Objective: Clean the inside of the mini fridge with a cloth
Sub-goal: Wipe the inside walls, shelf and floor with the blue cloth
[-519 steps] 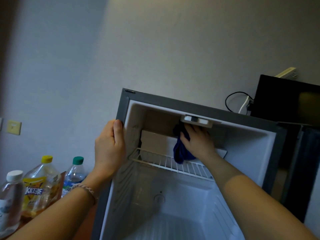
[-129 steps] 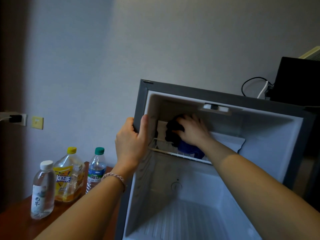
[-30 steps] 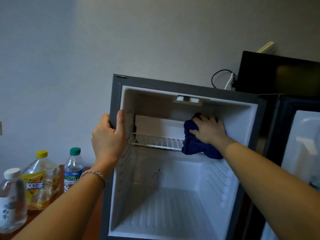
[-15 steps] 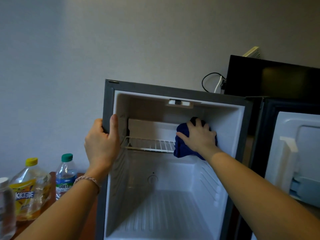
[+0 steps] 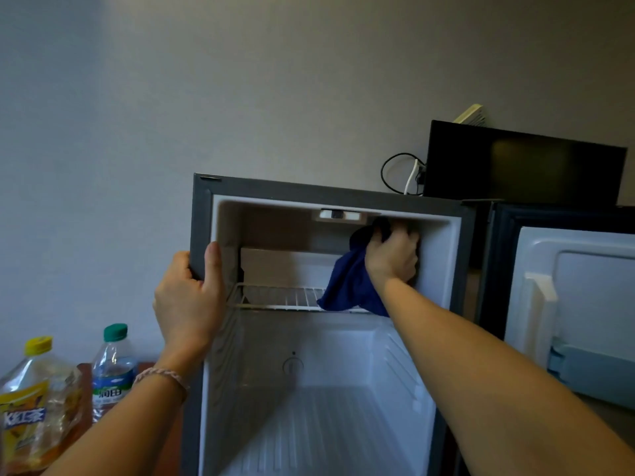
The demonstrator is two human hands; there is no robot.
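My left hand [image 5: 187, 297] grips the fridge [image 5: 330, 192] frame at its 9 o'clock edge, thumb lying up along the front of the frame and fingers curled round behind it. The left forearm runs down toward 7 o'clock, with a braided bracelet [image 5: 161, 377] at the wrist.

My right arm reaches in from 4 o'clock, nearly straight, into the upper compartment. The right hand [image 5: 391, 257] is curled round a bunched blue cloth [image 5: 347, 286], pressing it up at the 1 o'clock corner, where the ceiling meets the right inner wall. The knuckles face me; the fingertips are hidden behind the cloth. The loose end of the cloth hangs down onto the wire shelf [image 5: 278, 298], just beside the wrist.

The door [image 5: 567, 286] stands open at 3 o'clock. A dark screen [image 5: 522, 163] sits on top at 1 o'clock. At 8 o'clock stand two bottles, one yellow-capped [image 5: 34, 407], one green-capped [image 5: 113, 369].
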